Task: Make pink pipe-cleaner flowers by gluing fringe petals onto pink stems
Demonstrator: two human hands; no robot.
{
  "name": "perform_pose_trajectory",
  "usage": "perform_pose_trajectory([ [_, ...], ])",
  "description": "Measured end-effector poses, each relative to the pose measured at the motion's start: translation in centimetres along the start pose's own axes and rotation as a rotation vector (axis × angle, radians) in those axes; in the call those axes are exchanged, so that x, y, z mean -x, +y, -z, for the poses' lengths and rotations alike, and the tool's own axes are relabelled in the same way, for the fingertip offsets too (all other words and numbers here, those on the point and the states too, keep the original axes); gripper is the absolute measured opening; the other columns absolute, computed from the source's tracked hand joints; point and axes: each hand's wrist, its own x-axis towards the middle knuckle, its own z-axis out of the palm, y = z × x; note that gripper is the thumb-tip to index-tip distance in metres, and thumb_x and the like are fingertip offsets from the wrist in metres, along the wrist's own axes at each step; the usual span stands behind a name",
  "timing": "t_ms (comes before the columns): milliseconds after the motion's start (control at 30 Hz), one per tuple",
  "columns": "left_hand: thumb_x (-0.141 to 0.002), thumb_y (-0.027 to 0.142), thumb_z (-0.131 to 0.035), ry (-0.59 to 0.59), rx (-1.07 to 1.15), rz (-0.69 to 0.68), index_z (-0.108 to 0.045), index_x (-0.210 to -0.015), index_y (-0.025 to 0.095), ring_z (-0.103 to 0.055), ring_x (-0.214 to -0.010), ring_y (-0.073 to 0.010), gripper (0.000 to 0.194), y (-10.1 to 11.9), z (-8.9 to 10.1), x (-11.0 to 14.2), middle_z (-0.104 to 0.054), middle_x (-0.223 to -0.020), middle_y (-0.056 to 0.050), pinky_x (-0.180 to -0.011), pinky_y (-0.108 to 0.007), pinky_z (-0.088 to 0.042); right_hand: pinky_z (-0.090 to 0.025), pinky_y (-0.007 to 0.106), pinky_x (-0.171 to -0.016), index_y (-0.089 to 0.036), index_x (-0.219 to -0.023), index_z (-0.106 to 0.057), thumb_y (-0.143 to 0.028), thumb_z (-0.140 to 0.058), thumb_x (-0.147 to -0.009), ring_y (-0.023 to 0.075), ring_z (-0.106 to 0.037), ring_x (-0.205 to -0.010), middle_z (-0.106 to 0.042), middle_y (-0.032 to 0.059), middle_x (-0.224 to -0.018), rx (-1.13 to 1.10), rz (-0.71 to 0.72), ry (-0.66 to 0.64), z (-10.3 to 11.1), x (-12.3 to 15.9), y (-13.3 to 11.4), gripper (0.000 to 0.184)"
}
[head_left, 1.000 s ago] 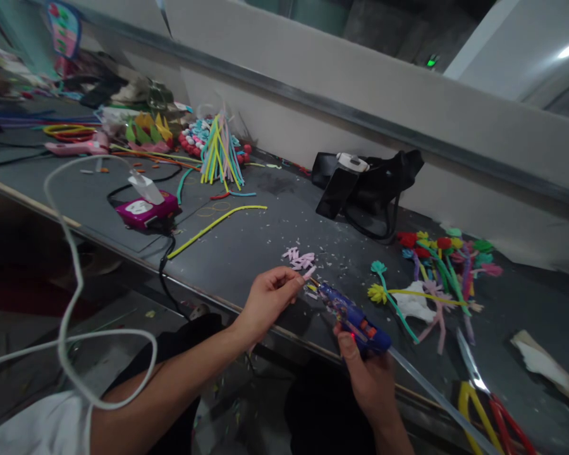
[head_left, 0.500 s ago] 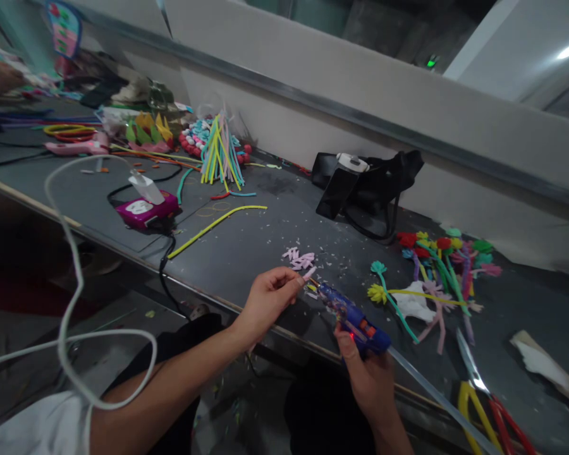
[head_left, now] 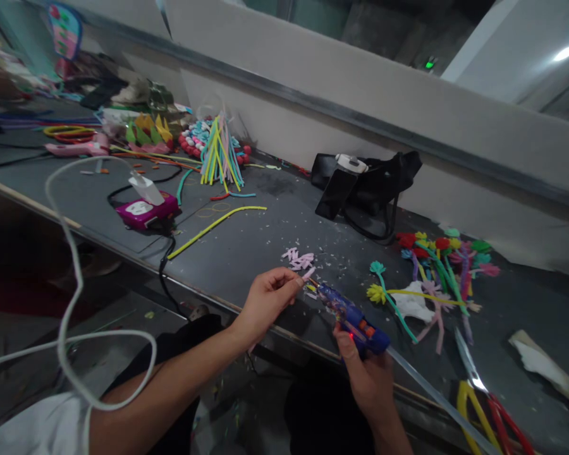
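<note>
My left hand [head_left: 274, 293] pinches a short pale pink strip [head_left: 308, 273] between thumb and fingers, just above the dark table. My right hand [head_left: 366, 373] is wrapped round the handle of a blue hot glue gun [head_left: 353, 316]. The gun's nozzle points left and sits at or very close to the strip; whether they touch I cannot tell. A red light glows on the gun, and a long clear glue stick [head_left: 436, 393] sticks out of its back. Just beyond my left hand lies a small heap of pale pink cut pieces [head_left: 299, 258].
Scissors [head_left: 474, 373] lie at the right, near a pile of fuzzy-stemmed flowers [head_left: 448, 259]. A black bag [head_left: 384, 189] rests against the wall. Left are a yellow strip [head_left: 218, 222], a purple power socket [head_left: 145, 213] with a white cable, and a bundle of coloured strips [head_left: 220, 155].
Almost nothing differs. Both hands, the pink strip and the glue gun keep their places, and the whole view has shifted very slightly.
</note>
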Motion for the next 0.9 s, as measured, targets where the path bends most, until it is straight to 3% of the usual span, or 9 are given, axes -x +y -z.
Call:
perform_pose_trajectory([
  [133,-0.076,0.04,-0.069,0.001,0.018,0.015,-0.065,-0.077,0.014,-0.032,-0.046,-0.0048,0.026,-0.1,0.1,-0.1,-0.045,-0.053,0.005,-0.044,-0.019,-0.019,-0.056,0.036,-0.076,-0.019,-0.095,-0.067,-0.048,-0.064,-0.082,0.0238,-0.069,-0.082,-0.073,0.0077,-0.089,-0.007,0.025,0.037,-0.2,0.2,0.4,0.032],
  [267,-0.077,0.041,-0.069,-0.008,0.037,0.036,-0.064,-0.077,0.015,-0.031,-0.046,-0.0044,0.027,0.0,0.2,-0.1,-0.045,-0.052,0.005,-0.043,-0.019,-0.018,-0.053,0.032,-0.07,-0.021,-0.095,-0.062,-0.042,-0.058,-0.088,0.02,-0.065,-0.077,-0.069,0.0054,-0.086,0.078,0.183,0.016,0.3,-0.4,0.0,0.023],
  [367,-0.077,0.04,-0.069,-0.011,0.063,0.032,-0.063,-0.077,0.015,-0.03,-0.045,-0.0042,0.026,0.1,0.4,-0.2,-0.045,-0.053,0.005,-0.043,-0.019,-0.018,-0.051,0.035,-0.078,-0.021,-0.101,-0.058,-0.041,-0.056,-0.09,0.0209,-0.062,-0.088,-0.065,0.0067,-0.095,0.265,0.358,-0.013,1.1,-1.5,-0.4,0.023],
  [467,-0.077,0.039,-0.069,0.013,0.076,0.001,-0.063,-0.076,0.015,-0.03,-0.045,-0.0041,0.025,0.2,0.7,-0.3,-0.045,-0.053,0.005,-0.042,-0.019,-0.018,-0.049,0.039,-0.084,-0.02,-0.106,-0.055,-0.049,-0.053,-0.09,0.0247,-0.059,-0.098,-0.063,0.0102,-0.104,0.515,0.469,0.061,1.8,-2.6,0.0,0.033],
  [667,-0.075,0.037,-0.071,0.062,0.128,-0.043,-0.062,-0.074,0.015,-0.032,-0.046,-0.0043,0.024,0.3,1.2,-0.6,-0.045,-0.054,0.005,-0.042,-0.018,-0.019,-0.049,0.043,-0.081,-0.018,-0.104,-0.052,-0.056,-0.047,-0.09,0.0292,-0.058,-0.093,-0.061,0.0128,-0.097,0.823,0.398,0.059,2.8,-4.1,1.7,0.041],
  [900,-0.075,0.036,-0.072,0.062,0.158,-0.031,-0.061,-0.072,0.015,-0.032,-0.046,-0.0039,0.024,0.2,1.1,-0.7,-0.044,-0.055,0.005,-0.042,-0.018,-0.019,-0.049,0.043,-0.084,-0.017,-0.109,-0.054,-0.04,-0.063,-0.079,0.0271,-0.058,-0.093,-0.061,0.0105,-0.099,0.716,0.264,-0.061,3.4,-4.7,3.0,0.04],
])
